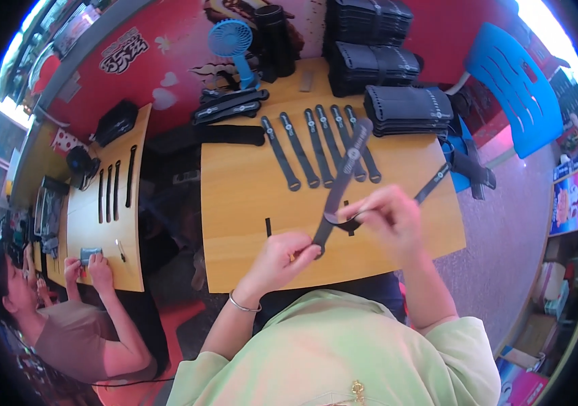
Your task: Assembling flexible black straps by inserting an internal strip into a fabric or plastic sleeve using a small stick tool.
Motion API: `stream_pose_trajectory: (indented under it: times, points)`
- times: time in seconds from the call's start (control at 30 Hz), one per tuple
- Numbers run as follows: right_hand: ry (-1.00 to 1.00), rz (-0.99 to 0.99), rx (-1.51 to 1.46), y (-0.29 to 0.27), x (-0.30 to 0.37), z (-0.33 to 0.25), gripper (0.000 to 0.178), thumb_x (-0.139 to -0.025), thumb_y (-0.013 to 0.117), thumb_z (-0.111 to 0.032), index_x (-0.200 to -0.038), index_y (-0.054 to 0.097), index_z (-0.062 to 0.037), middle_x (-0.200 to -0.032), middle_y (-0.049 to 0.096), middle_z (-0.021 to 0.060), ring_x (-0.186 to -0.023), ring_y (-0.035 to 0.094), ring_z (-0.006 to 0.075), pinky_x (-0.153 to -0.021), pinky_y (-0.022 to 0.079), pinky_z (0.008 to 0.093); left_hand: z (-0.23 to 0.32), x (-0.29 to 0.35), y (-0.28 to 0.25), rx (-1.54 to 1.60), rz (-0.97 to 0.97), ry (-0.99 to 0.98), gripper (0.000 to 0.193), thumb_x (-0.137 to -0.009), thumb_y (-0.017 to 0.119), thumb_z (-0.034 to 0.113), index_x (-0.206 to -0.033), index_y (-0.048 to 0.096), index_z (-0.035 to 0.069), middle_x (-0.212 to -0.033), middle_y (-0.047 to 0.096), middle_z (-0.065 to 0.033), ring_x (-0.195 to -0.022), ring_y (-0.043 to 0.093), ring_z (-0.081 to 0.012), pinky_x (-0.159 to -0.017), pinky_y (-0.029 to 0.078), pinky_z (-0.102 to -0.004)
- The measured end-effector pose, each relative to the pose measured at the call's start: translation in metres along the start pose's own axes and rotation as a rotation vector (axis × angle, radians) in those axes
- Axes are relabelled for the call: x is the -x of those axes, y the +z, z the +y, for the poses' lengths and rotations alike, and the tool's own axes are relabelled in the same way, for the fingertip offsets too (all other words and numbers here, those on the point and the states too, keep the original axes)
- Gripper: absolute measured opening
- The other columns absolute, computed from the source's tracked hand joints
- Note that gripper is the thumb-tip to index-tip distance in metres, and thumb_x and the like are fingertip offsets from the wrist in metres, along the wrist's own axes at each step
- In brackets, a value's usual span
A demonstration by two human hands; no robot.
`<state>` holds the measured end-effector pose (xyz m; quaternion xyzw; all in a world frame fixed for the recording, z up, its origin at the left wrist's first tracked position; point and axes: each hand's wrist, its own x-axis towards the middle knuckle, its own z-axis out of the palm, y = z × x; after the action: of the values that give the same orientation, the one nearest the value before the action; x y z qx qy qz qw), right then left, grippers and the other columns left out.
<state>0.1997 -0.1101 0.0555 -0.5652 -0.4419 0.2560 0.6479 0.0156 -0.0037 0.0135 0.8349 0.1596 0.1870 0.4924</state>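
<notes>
My left hand (283, 260) pinches the lower end of a dark strap (343, 179) held above the wooden table. The strap rises away from me, its far end overlapping straps on the table. My right hand (394, 215) has its fingers closed on a thin black band that curves across to the strap by the left hand. Another dark strap (433, 184) sticks out beyond the right hand; whether that hand holds it or it lies behind, I cannot tell. Several straps (295, 152) with rounded ends lie side by side farther back.
Stacks of folded dark pieces (407, 111) stand at the back right, near a blue chair (516, 91). A blue fan (232, 40) and black cylinder (275, 44) are at the back. Small black strips (268, 227) lie nearby. At left, a person (86, 331) works at another table (89, 233).
</notes>
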Motion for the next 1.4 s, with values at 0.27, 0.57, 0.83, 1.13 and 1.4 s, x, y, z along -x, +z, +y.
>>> stream_pose_trajectory:
  times: [0.27, 0.57, 0.83, 1.13, 1.4]
  points:
    - [-0.307, -0.228, 0.246, 0.015, 0.015, 0.01, 0.021, -0.071, 0.074, -0.004, -0.09, 0.065, -0.0054, -0.079, 0.068, 0.0067, -0.062, 0.065, 0.0165, -0.055, 0.049, 0.0242, -0.003, -0.009, 0.023, 0.47, 0.259, -0.11, 0.014, -0.086, 0.057, 0.001, -0.098, 0.05, 0.0, -0.083, 0.057, -0.0043, -0.075, 0.057, -0.011, -0.07, 0.047, -0.0234]
    - [-0.519, -0.125, 0.369, 0.011, 0.024, 0.02, 0.031, -0.067, 0.077, -0.012, -0.097, 0.068, -0.0095, -0.094, 0.068, 0.0059, -0.074, 0.066, 0.0189, -0.06, 0.053, 0.0274, 0.011, -0.011, 0.041, 0.627, 0.232, -0.107, 0.021, -0.093, 0.046, 0.005, -0.113, 0.04, 0.004, -0.098, 0.054, -0.0058, -0.09, 0.054, -0.0096, -0.077, 0.046, -0.0227]
    - [-0.43, -0.093, 0.203, -0.001, 0.024, 0.023, 0.039, -0.063, 0.072, 0.004, -0.099, 0.068, -0.0088, -0.092, 0.066, 0.0075, -0.076, 0.066, 0.0201, -0.064, 0.053, 0.0275, 0.027, -0.02, 0.05, 0.674, 0.128, -0.148, 0.016, -0.099, 0.035, 0.015, -0.111, 0.037, 0.005, -0.073, 0.043, 0.0013, -0.055, 0.039, -0.0042, -0.05, 0.036, -0.0172]
    - [0.024, 0.105, -0.072, -0.027, 0.013, 0.032, 0.012, -0.081, 0.058, 0.004, -0.09, 0.066, 0.0014, -0.078, 0.062, 0.0051, -0.07, 0.059, 0.0111, -0.064, 0.046, 0.0213, 0.034, -0.025, 0.042, 0.681, -0.206, -0.317, 0.016, -0.098, 0.037, 0.017, -0.097, 0.047, 0.004, -0.064, 0.038, 0.0047, -0.053, 0.034, -0.0034, -0.047, 0.03, -0.0195]
    - [0.111, 0.719, -0.115, -0.132, -0.005, 0.051, 0.009, -0.089, 0.059, -0.016, -0.088, 0.062, -0.0078, -0.061, 0.047, -0.0077, -0.05, 0.034, 0.0011, -0.045, 0.021, 0.0195, 0.017, -0.023, 0.039, 0.508, -0.421, -0.302, 0.018, -0.098, 0.04, 0.02, -0.091, 0.048, 0.005, -0.066, 0.037, 0.0052, -0.055, 0.03, -0.0031, -0.048, 0.026, -0.0188]
